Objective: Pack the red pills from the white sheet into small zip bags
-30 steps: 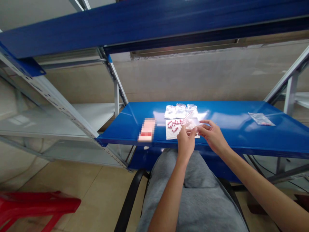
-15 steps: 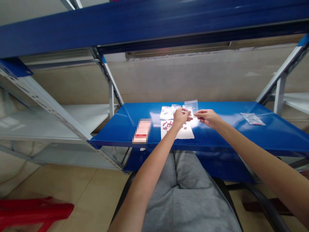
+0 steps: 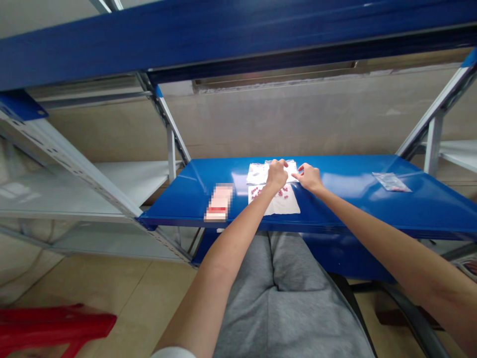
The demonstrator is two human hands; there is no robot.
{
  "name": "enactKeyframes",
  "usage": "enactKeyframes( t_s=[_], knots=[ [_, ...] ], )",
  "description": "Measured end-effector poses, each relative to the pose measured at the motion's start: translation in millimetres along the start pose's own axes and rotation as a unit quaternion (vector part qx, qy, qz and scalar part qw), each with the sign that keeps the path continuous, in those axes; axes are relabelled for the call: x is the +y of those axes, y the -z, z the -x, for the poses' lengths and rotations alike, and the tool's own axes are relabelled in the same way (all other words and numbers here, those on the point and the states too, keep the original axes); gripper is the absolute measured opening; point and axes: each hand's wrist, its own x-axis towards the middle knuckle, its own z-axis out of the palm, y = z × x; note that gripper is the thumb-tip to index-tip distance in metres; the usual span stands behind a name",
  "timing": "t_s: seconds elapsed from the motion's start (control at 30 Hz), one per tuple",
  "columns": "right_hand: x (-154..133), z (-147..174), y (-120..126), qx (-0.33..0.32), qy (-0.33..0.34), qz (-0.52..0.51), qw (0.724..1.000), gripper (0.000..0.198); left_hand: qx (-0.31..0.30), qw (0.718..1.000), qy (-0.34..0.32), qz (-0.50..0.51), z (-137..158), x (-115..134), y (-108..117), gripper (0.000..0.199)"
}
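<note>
My left hand [image 3: 278, 175] is over the clear plastic bags, its fingers bent and apart, with nothing visible in them. Just to its right, my right hand [image 3: 310, 178] has thumb and forefinger spread, the thumb at the right edge of a plastic bag [image 3: 292, 174]. Another shiny plastic bag [image 3: 256, 174] lies to the left, partly overlapped by my left hand. In front of the bags is a white sheet [image 3: 286, 206] with several small red pieces [image 3: 282, 193] scattered on it. My left wrist hides part of the sheet.
All this lies on a blue shelf top [image 3: 343, 199]. A pixelated pink-and-red flat item [image 3: 219, 201] is at the left, and a clear bag with something reddish inside [image 3: 392, 182] at the right. Metal uprights [image 3: 173, 124] flank the shelf; a blue beam [image 3: 238, 44] crosses overhead.
The clear zip bag held up between both hands has gone down among the other bags. My right hand has moved left and its fingers have spread.
</note>
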Motion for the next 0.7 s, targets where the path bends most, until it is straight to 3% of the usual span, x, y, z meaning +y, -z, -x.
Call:
enactKeyframes(
  t_s=[0.17, 0.37, 0.5, 0.7],
  knots=[
    [-6, 11, 1, -0.005, 0.016, 0.082, 0.997, 0.029, -0.041, 0.997, -0.058, -0.015, 9, 6, -9, 0.03],
    [6, 22, 20, -0.003, 0.029, 0.066, 0.997, 0.028, -0.041, 0.991, -0.115, -0.054, 20, 23, -15, 0.033],
    [55, 24, 48, 0.018, 0.033, 0.078, 0.996, 0.027, -0.058, 0.986, -0.155, -0.032, 26, 43, -30, 0.036],
    [164, 11, 115, 0.099, -0.066, 0.192, 0.974, 0.029, -0.145, 0.97, -0.185, 0.057, 22, 84, -87, 0.038]
  ],
)
